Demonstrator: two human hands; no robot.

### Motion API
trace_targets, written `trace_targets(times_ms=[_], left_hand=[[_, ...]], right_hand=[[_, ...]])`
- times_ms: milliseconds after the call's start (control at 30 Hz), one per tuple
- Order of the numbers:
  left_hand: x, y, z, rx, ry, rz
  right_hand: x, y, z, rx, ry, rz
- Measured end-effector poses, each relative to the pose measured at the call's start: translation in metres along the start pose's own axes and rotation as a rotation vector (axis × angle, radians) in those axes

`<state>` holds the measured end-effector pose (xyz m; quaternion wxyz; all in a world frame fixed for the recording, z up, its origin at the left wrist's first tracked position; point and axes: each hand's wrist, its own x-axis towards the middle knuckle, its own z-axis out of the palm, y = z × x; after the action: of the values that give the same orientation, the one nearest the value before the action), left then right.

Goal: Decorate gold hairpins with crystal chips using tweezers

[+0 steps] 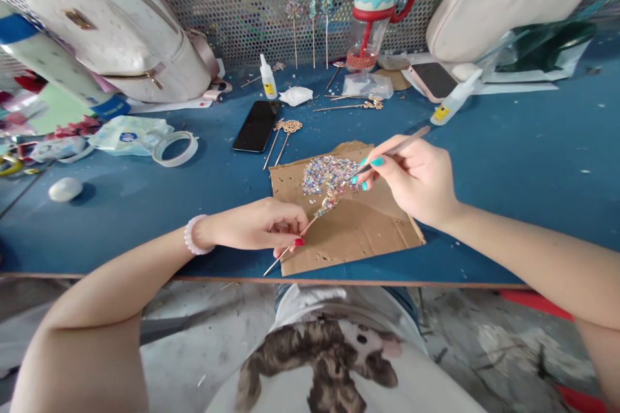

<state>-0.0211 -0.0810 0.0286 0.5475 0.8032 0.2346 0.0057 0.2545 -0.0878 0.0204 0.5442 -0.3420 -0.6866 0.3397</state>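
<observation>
My left hand [271, 226] is closed round the thin gold shaft of a hairpin [310, 224], which slants up to the right over a piece of cardboard [368, 232]. Small coloured stones cover part of the hairpin's ornamental head. In my right hand [416, 181] is a pair of metal tweezers [400, 150], pinched between thumb and fingers. Their tips reach down by the hairpin's head and a heap of loose rhinestones [324, 173]. Whether the tips grip a stone is too small to tell.
Beyond the cardboard lie a black phone [256, 126] and bare gold hairpins [290, 128]. Glue bottles stand left [267, 79] and lean right [455, 100]. A tape roll [175, 150] lies left. A cup [371, 19], a backpack [121, 26] and a handbag [484, 13] line the back.
</observation>
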Motion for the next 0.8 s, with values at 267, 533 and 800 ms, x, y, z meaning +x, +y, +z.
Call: trace_targets(times_ms=[267,533,800], left_hand=[[0.0006,-0.0013,0.0001,0.004,-0.008,0.005],[-0.0013,-0.0037,-0.0004,-0.011,-0.016,0.018],[-0.0007,-0.0044,-0.0002,-0.069,-0.025,0.020]], right_hand=[[-0.0019,0.0010,0.0001,-0.003,0.009,-0.080],[-0.0005,-0.0009,-0.0029,-0.057,0.021,-0.096],[0.0023,0.0016,-0.0066,-0.060,0.047,-0.113]])
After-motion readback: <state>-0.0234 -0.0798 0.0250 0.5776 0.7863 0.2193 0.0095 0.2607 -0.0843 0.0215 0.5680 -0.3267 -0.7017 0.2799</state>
